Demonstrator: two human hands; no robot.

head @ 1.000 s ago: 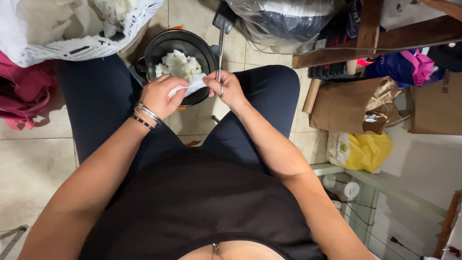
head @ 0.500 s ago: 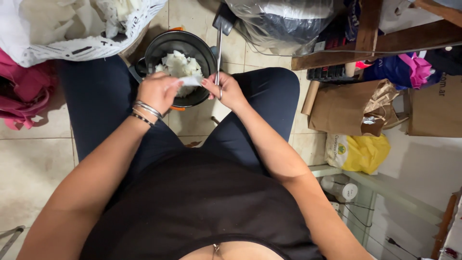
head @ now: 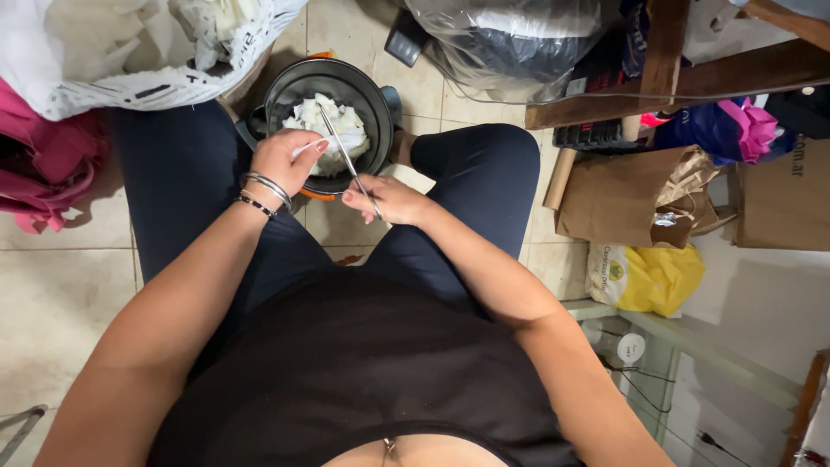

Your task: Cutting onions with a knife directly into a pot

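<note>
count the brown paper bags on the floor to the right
2. One crumpled brown paper bag with twisted handles lies just right of the person's knee; a second brown bag stands at the right edge, partly cut off. Others may hide behind the clutter.

Beige tiled floor (head: 52, 294), wooden furniture legs (head: 666, 52), brown paper bags (head: 622, 199) and a yellow bag (head: 661, 278) lying about

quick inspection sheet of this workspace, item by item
surface: beige tiled floor, no table
job's things: dark pot holding white pieces; thin metal tool
clutter: white bag, pink cloth, brown paper bags, yellow bag
grippers: left hand pinches a white strip; right hand grips the tool
cables: thin wire on the floor
surroundings: wooden frame, clear plastic bundle
</note>
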